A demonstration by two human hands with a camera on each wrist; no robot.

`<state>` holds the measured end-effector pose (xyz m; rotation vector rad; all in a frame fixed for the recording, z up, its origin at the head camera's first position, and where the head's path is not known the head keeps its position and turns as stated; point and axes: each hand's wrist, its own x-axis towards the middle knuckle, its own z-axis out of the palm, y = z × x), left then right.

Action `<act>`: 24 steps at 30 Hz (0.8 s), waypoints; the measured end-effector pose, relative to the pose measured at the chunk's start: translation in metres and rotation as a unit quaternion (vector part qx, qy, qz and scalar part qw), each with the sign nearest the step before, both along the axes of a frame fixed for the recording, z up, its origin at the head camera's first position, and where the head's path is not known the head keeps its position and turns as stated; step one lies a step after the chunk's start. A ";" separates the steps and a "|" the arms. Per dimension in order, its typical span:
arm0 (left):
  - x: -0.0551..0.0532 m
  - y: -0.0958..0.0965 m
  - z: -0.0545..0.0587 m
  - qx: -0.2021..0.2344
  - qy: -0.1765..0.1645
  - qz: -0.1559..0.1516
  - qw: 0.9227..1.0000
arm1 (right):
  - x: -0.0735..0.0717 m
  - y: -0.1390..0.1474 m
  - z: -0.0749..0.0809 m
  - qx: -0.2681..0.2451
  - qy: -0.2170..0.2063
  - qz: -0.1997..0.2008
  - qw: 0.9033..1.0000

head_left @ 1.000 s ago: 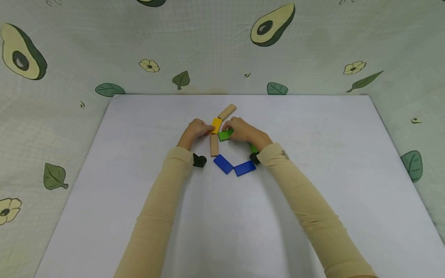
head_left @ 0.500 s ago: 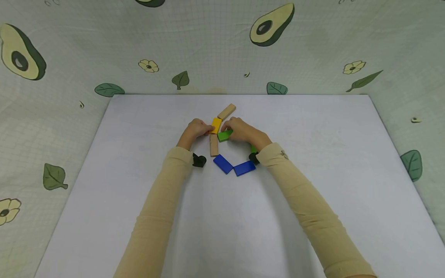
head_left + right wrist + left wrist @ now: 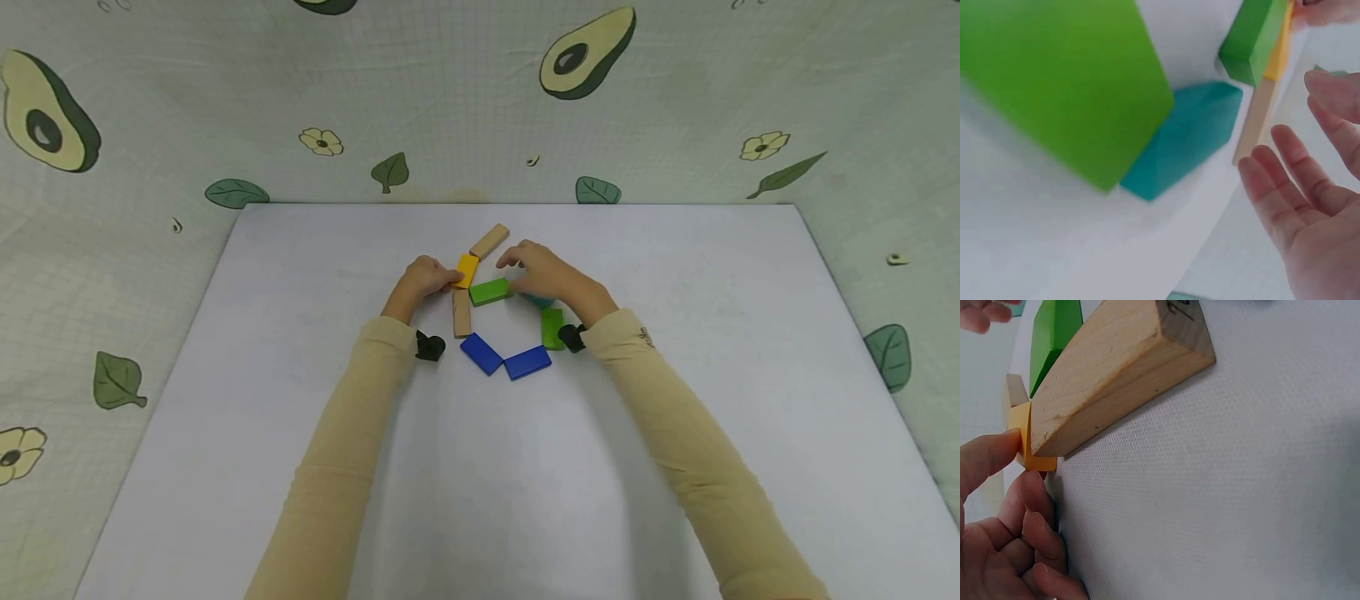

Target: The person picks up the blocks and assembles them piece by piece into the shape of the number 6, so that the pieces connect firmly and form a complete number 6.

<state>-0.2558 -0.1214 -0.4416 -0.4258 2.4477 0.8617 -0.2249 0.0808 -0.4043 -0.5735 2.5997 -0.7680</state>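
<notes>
My left hand [image 3: 425, 276] pinches a yellow block [image 3: 468, 266] between thumb and fingers; the left wrist view shows the thumb against one face of it. My right hand [image 3: 549, 273] holds nothing, its fingers spread and gently bent, just above and right of a flat green block [image 3: 489, 292]. Beneath that hand lies a teal block [image 3: 1194, 137], mostly covered in the head view. A second green block [image 3: 552, 327] lies by the right wrist. One plain wooden block [image 3: 461, 314] sits below the yellow one, another wooden block [image 3: 490, 242] above it.
Two blue blocks [image 3: 482, 354] lie end to end at the near side of the ring of blocks. Black wrist cameras [image 3: 430, 347] sit close to the blocks. The white table [image 3: 480, 500] ends at a cloth backdrop [image 3: 450, 100] with avocado prints.
My right hand has let go of the green block and moved up and to the right, uncovering the second green block and part of the teal one. My left hand stays in place.
</notes>
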 end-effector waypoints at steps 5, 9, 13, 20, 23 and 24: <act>0.001 0.000 0.002 0.002 -0.002 0.001 1.000 | 0.004 0.014 0.006 0.000 -0.008 -0.025 1.000; 0.003 0.000 0.008 0.007 -0.016 0.000 1.000 | 0.008 0.024 0.006 0.008 -0.022 -0.050 0.998; 0.004 0.000 0.009 0.013 -0.020 -0.004 1.000 | 0.012 0.031 0.000 0.030 -0.042 -0.066 0.996; 0.003 -0.001 0.008 0.012 -0.017 -0.010 1.000 | 0.019 0.035 -0.016 0.032 -0.060 -0.099 0.993; 0.002 -0.001 0.007 0.010 -0.015 -0.011 1.000 | 0.022 0.036 -0.020 0.027 -0.061 -0.115 0.991; 0.002 -0.001 0.007 0.009 -0.015 -0.012 1.000 | 0.023 0.036 -0.021 0.026 -0.060 -0.118 0.991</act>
